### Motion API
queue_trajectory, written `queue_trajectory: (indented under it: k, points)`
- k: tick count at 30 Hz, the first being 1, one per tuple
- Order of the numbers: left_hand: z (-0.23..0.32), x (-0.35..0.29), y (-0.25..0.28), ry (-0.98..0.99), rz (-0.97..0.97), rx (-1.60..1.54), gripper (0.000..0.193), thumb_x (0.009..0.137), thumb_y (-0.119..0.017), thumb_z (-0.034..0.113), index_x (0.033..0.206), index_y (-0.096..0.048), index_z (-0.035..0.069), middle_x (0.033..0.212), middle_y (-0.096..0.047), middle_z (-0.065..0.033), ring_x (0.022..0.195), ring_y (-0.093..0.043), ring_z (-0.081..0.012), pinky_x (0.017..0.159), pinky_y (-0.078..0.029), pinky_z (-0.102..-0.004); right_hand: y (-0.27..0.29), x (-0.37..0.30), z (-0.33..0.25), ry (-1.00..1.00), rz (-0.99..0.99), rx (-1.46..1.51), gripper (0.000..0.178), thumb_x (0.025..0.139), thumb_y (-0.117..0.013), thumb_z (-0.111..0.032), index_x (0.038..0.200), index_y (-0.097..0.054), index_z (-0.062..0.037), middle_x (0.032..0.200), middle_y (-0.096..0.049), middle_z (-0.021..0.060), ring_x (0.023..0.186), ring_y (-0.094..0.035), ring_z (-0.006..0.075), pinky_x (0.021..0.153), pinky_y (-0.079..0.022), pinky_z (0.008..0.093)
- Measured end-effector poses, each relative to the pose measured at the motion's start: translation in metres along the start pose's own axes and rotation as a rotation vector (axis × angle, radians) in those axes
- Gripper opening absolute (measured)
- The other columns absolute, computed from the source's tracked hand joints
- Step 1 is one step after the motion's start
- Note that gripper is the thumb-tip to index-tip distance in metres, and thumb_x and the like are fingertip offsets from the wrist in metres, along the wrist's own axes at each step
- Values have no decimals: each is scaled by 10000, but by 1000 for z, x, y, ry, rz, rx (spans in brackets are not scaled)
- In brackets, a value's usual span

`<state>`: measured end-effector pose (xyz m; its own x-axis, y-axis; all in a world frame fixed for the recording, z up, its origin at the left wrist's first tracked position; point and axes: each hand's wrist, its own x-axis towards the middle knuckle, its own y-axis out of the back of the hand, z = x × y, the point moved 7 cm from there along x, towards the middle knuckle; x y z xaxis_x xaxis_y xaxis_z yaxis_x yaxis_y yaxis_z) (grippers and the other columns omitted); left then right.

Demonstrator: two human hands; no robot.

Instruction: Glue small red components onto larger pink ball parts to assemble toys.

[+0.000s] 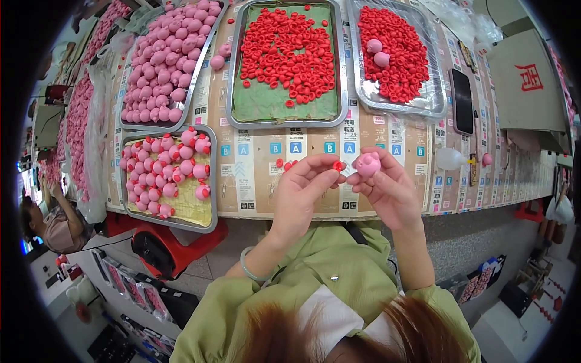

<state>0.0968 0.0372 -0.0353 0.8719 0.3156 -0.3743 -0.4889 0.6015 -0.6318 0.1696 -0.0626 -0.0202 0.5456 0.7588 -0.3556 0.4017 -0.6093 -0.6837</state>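
Over the near edge of the table, my left hand [301, 192] pinches a small red ring-shaped piece [338, 165] between thumb and fingertips. Close beside it, my right hand [396, 195] holds a round pink pig figure [368, 163] with its fingers. The two pieces are a short gap apart. A few loose red pieces [280, 163] lie on the table just behind my left hand. Ahead of my hands, a metal tray with a green lining [257, 107] carries many red rings. At left, a smaller tray [215, 199] holds pink figures with red pieces on them.
A large tray [192, 85] of plain pink figures stands far left. Far right, a clear-lined tray [433, 63] holds red pieces and two pink figures. Right of it lie a black phone [462, 101], a translucent squeeze bottle [449, 159] and a cardboard box [523, 88]. A red stool [196, 242] stands below.
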Motion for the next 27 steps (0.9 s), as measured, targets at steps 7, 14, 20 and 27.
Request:
queue_trajectory:
  k: [7,14,20,27]
  points:
    - [6,-6,-4,-33,4,57,212,816,-483,36,1018,-484,-26,953,-564,-114,822,-557,-152,737,-442,-259,4,-4,8,-9,5,44,385,812,-496,-112,1156,-367,2,996,-506,132,807,-542,189,716,-440,282]
    - [1,-7,-3,70,-24,-106,205,830,-474,71,1020,-486,-3,971,-555,-104,810,-547,-141,733,-439,-251,7,-1,14,-58,-78,274,356,827,-485,-122,1141,-387,13,944,-536,109,794,-547,182,693,-453,277]
    - [0,-9,-1,86,-12,-145,201,831,-469,64,1021,-487,-1,966,-556,-102,806,-543,-134,727,-435,-251,0,-1,10,-85,-78,268,435,801,-528,-177,1152,-363,18,954,-496,106,767,-531,159,687,-429,246]
    - [4,-10,-3,-5,0,39,222,824,-474,44,1033,-489,-28,958,-563,-116,809,-552,-152,722,-441,-256,-5,-12,-6,189,66,-351,401,766,-530,-73,1129,-396,34,1009,-512,106,837,-516,150,748,-422,262]
